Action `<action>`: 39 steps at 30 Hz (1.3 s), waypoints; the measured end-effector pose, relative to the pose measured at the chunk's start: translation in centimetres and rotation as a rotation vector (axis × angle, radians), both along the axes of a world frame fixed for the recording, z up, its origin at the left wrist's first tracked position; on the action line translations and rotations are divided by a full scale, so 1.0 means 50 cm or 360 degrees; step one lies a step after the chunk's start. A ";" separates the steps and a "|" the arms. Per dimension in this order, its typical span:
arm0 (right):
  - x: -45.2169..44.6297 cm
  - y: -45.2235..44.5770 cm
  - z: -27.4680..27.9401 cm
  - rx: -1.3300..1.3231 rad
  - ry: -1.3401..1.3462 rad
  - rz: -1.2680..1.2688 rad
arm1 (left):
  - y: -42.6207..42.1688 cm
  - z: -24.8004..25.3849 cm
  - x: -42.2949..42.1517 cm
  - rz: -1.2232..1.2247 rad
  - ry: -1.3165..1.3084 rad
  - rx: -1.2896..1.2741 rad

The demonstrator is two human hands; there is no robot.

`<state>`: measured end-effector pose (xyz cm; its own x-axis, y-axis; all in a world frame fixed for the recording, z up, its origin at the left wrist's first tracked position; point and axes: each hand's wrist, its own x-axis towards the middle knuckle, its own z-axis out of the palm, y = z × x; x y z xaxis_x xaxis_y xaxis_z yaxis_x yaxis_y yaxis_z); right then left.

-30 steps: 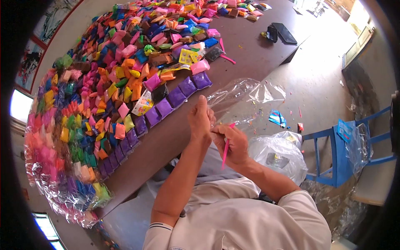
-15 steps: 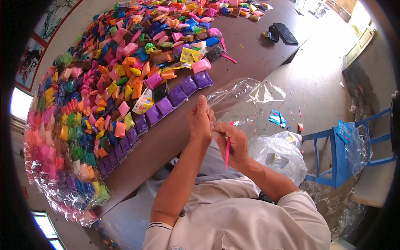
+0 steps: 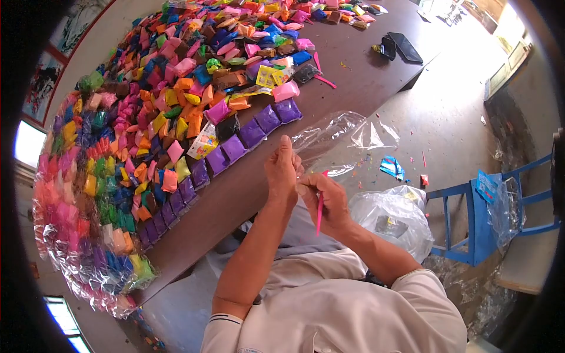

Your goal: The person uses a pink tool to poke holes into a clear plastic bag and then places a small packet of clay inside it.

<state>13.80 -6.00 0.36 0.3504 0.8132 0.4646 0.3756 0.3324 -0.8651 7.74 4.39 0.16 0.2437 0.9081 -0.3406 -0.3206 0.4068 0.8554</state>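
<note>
Between my two hands, a clear plastic bag (image 3: 329, 132) stretches forward over the table edge. My left hand (image 3: 282, 170) is closed on the bag's near edge, thumb pointing up. Close beside it, my right hand (image 3: 326, 200) pinches the same edge and also keeps a thin pink plastic stick (image 3: 320, 215) in its curled fingers. To the left of my hands, a line of purple packets (image 3: 252, 134) lies along the table edge. Behind them spreads a large heap of small colourful packets (image 3: 182, 70).
The brown table (image 3: 353, 53) bears a black phone-like slab (image 3: 405, 47) and pink sticks (image 3: 325, 81). Right of me are a white plastic sack (image 3: 391, 220) and a blue chair (image 3: 471, 226) with clear wrap on it. Scraps and a blue wrapper (image 3: 391, 167) litter the floor.
Both hands stay nearly in place. The pink stick has tilted slightly in the right hand, and the clear bag's far end has shifted a little.
</note>
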 end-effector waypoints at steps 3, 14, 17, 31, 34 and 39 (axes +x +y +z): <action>0.003 -0.001 0.002 0.0040 -0.0023 -0.0030 | 0.001 0.005 -0.004 -0.0019 -0.0004 -0.0008; -0.006 0.015 0.005 0.0230 -0.0303 -0.0081 | 0.006 -0.014 -0.006 0.0039 -0.0082 0.0009; -0.011 0.011 0.002 0.0109 0.0016 -0.0016 | 0.002 -0.002 -0.008 0.0046 -0.0009 0.0028; -0.029 0.001 0.027 0.0374 -0.0567 0.0094 | 0.000 -0.006 -0.023 -0.0016 0.0045 0.0054; -0.027 0.003 0.023 0.0358 -0.0629 0.0143 | -0.001 -0.017 -0.028 -0.0037 0.0031 0.0065; -0.017 -0.014 -0.001 0.0314 -0.0391 0.0073 | -0.004 -0.005 -0.027 -0.0010 -0.0008 0.0009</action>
